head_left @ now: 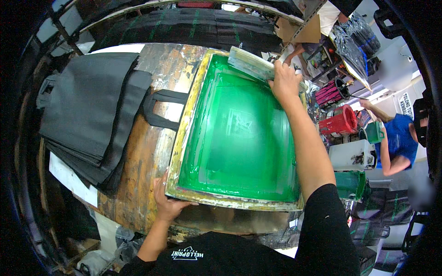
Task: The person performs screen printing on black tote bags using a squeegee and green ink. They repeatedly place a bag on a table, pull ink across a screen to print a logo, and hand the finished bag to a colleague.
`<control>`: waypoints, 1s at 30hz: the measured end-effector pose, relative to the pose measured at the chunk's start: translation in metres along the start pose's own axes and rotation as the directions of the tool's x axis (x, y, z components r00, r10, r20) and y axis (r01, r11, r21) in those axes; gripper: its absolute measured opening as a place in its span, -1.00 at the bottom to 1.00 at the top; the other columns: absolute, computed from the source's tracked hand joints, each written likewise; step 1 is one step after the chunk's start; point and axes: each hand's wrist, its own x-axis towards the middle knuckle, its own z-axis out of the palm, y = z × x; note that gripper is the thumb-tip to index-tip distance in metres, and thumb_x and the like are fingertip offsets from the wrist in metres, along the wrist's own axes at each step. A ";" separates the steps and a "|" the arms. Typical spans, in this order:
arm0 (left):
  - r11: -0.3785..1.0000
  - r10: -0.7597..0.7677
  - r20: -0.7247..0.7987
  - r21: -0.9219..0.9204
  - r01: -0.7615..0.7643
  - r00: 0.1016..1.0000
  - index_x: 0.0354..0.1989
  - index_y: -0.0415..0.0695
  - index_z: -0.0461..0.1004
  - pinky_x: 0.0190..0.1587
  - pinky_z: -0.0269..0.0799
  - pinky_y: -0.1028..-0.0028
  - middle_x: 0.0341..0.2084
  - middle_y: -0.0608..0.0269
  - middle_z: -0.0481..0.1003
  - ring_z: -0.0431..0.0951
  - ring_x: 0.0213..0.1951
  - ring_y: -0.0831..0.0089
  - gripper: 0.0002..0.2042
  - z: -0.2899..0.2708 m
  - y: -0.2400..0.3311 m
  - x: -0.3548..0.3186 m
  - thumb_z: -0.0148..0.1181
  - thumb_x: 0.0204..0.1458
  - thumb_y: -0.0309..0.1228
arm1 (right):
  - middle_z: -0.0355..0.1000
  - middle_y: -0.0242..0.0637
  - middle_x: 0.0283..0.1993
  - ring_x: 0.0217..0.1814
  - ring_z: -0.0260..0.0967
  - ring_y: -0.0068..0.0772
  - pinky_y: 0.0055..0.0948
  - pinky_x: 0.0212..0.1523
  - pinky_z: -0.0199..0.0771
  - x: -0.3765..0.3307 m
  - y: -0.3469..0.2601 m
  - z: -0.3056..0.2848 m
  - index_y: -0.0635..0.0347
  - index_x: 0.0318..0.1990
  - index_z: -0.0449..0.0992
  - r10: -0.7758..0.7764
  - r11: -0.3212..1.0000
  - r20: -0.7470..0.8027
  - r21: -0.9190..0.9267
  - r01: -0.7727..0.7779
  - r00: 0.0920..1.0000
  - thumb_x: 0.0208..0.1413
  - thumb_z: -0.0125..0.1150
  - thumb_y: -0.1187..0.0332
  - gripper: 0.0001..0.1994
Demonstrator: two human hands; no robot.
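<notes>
A screen printing frame (235,202) with a paint-smeared yellowish rim lies before me, its mesh coated in wet green ink. My left hand (169,198) grips its near left corner, with some fingers hidden below the rim. At the far right end, my right hand (286,82) is closed around a squeegee (251,64), a long pale blade tilted across the frame's far side. A black handle loop (159,122) sticks out from under the frame's left edge; whatever it belongs to is covered. Farther left lies a thick stack of black fabric bags (92,99).
The frame rests on a worn, paint-stained wooden table (140,177). Beyond it are more dark sheets (184,28). On the right stand a red bucket (338,120), a white container (352,155) and a green-stained tub (348,185). A person in blue (398,140) is busy there.
</notes>
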 end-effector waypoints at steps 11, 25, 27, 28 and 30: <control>0.999 -0.010 -0.042 -0.035 0.009 0.999 0.40 -0.33 0.31 0.07 0.36 0.10 0.00 -0.02 0.59 0.49 -0.05 0.00 0.20 0.004 0.002 0.000 0.75 -0.53 -0.02 | 0.44 -0.24 0.00 0.12 0.42 -0.09 0.08 0.07 0.33 -0.134 -0.037 -0.081 0.04 0.11 0.37 -0.112 0.991 0.064 0.081 0.107 0.992 -0.17 0.61 0.30 -0.34; 0.991 -0.118 -0.003 -0.058 0.118 0.993 0.38 -0.27 0.37 0.14 0.35 0.11 -0.02 -0.05 0.57 0.46 0.00 0.02 0.09 0.008 -0.003 0.001 0.77 -0.45 -0.16 | 0.45 -0.27 -0.07 0.04 0.43 -0.16 -0.04 -0.02 0.29 -0.254 -0.034 -0.168 0.03 0.05 0.40 -0.290 0.937 0.182 0.256 0.240 0.939 -0.18 0.60 0.31 -0.40; 0.994 -0.106 -0.008 0.008 0.106 0.994 0.35 -0.27 0.40 0.17 0.31 0.11 -0.03 -0.04 0.57 0.47 0.00 0.02 0.07 0.006 -0.001 0.000 0.76 -0.45 -0.12 | 0.44 -0.25 -0.05 0.12 0.40 -0.09 -0.01 0.02 0.26 -0.240 -0.025 -0.160 0.04 0.09 0.37 -0.248 0.929 0.179 0.323 0.181 0.952 -0.15 0.58 0.31 -0.38; 0.995 -0.076 -0.016 0.059 0.077 0.997 0.34 -0.27 0.41 0.19 0.28 0.11 -0.03 -0.03 0.58 0.46 0.00 0.02 0.06 0.005 -0.002 -0.001 0.75 -0.46 -0.07 | 0.44 -0.24 -0.04 0.13 0.40 -0.08 0.00 0.02 0.26 -0.230 -0.022 -0.155 0.03 0.09 0.38 -0.225 0.929 0.173 0.335 0.158 0.959 -0.14 0.58 0.30 -0.39; 0.993 0.007 -0.061 0.115 0.000 0.998 0.26 -0.21 0.51 0.22 0.16 0.10 -0.10 0.08 0.55 0.44 -0.02 0.06 0.05 0.006 -0.011 0.000 0.71 -0.51 0.11 | 0.45 -0.22 -0.02 0.14 0.40 -0.06 0.02 0.03 0.28 -0.205 -0.015 -0.138 0.02 0.10 0.38 -0.198 0.927 0.129 0.348 0.142 0.972 -0.13 0.58 0.28 -0.39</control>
